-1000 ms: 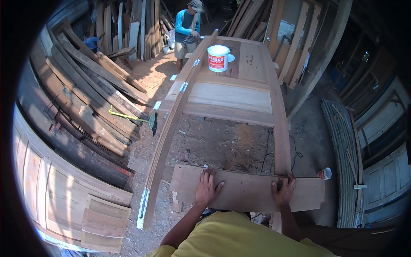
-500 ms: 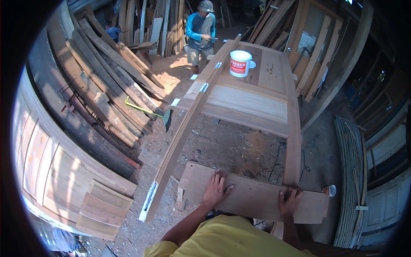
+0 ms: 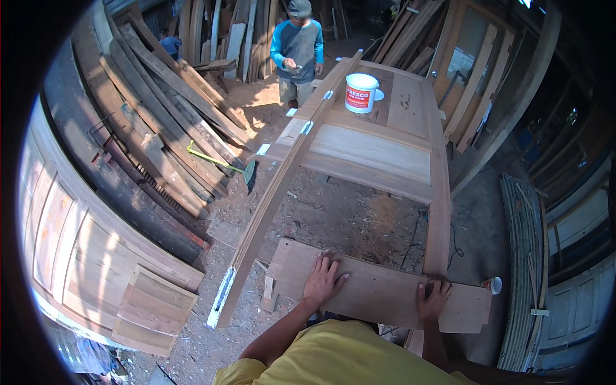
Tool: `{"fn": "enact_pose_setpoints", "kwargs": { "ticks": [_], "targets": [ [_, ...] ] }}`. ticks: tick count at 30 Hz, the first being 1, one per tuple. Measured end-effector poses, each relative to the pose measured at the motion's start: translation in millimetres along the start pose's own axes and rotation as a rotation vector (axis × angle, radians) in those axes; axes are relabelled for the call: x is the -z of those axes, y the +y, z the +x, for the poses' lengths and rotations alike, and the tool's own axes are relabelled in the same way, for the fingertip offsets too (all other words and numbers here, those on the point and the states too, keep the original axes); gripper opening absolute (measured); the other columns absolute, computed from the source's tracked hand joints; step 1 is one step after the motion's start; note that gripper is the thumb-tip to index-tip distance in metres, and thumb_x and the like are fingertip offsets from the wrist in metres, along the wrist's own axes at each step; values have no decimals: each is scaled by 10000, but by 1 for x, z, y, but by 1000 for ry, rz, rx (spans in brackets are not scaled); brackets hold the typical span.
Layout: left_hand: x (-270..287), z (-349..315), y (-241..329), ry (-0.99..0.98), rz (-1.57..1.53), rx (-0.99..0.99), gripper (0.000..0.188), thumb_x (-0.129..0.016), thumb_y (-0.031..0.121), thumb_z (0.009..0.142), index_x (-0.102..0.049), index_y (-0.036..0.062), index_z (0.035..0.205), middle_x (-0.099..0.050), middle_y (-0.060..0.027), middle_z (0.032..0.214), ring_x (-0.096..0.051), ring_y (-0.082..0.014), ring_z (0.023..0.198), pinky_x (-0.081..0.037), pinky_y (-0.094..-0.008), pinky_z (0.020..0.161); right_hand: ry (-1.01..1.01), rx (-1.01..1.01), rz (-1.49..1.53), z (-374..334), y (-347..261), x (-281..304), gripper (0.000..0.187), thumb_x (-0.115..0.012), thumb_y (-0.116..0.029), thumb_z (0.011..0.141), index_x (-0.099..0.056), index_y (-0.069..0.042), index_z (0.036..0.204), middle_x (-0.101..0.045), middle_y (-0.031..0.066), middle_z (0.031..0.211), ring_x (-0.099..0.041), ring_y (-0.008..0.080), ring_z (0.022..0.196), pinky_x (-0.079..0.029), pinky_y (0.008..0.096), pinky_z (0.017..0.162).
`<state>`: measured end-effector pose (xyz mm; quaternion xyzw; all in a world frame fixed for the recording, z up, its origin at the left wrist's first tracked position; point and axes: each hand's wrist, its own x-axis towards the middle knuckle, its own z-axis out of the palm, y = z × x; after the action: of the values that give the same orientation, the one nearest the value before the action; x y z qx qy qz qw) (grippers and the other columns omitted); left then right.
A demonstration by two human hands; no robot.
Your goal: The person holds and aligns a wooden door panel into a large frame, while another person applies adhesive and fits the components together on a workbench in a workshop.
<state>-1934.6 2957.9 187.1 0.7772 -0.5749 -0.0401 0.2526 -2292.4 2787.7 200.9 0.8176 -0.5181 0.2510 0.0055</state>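
Left grip (image 3: 325, 280) spread on plank (image 3: 378, 301), right grip (image 3: 434, 299) half-curled at its far edge, hold unclear, door frame's (image 3: 437, 237) near end beneath

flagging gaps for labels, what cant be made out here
In the head view:
Wooden board: underside faces away from the camera.
Left hand and right hand: palms hidden by their own backs.
Whatever the co-worker's hand may hold: too small.
Paneled door, far left: cut off by dark lens rim.
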Motion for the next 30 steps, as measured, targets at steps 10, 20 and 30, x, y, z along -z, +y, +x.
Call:
{"fn": "enact_pose_setpoints", "kwargs": {
  "ticks": [10, 20, 30],
  "targets": [
    [1, -1, 2, -29, 7, 19, 668, -607, 526, 1099, -547, -11, 1491, -505, -290, 1542, -374, -439, 1585, -290, -519, 1354, -35, -66, 83, 1, -6, 8, 461, -794, -371, 952, -620, -30, 1209, -542, 276, 1300, -511, 539, 1254, -423, 665, 1076],
    [1, -2, 2, 25, -36, -1, 670, -600, 539, 1100, -555, -10, 1482, -503, -313, 1545, -389, -454, 1575, -278, -527, 1363, 108, 0, 114, 0, -5, 7, 533, -794, -392, 954, -597, 2, 1254, -552, 266, 1305, -509, 539, 1270, -419, 668, 1079],
    [1, -1, 4, 4, -8, 7, 654, -591, 540, 1104, -579, -24, 1436, -507, -296, 1563, -367, -441, 1594, -283, -522, 1360, -5, -75, 112, 0, 1, 3, 549, -796, -385, 947, -579, -4, 1278, -567, 276, 1267, -506, 554, 1259, -414, 679, 1091]
  ]
}}
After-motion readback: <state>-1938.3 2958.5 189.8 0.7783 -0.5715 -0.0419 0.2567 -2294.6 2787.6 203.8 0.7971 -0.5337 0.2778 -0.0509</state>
